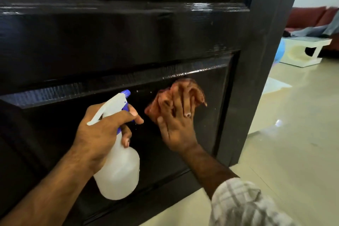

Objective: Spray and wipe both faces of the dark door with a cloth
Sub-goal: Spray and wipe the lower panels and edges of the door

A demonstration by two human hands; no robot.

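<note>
Door [128,38]: dark, glossy, panelled; fills left and centre of frame, free edge runs down at right. I see a wet sheen on the moulding above the lower recessed panel.
Lower panel [216,97]: recessed, centre to lower centre; both hands work in front of it. Small droplets show near the nozzle.
Cloth [196,88]: reddish-brown, bunched, flat against lower panel just under the moulding, centre right of frame.
Right hand [176,124]: fingers spread fairly straight over the cloth, palm pressing it to the door; not curled round it. Checked sleeve [244,205] at lower right.
Spray bottle [119,170]: translucent white body, white trigger head with blue nozzle and blue collar; lower centre-left, nozzle pointing at the panel left of the cloth. Contents: I can't tell the liquid level, body looks evenly milky.
Left hand [102,130]: wrapped round the bottle neck, forefinger over the trigger, other fingers curled under the head; firm hold.
Bottle vs cloth: near, not touching.
Floor [293,134]: pale glossy tiles, right side of frame.
Low table [308,49]: white, upper right, beyond the door edge.
Sofa [311,16]: red cushions, far upper right; grey fabric lying in front of it, blurred.
Blue object [279,51]: partly hidden by door edge, can't identify.
</note>
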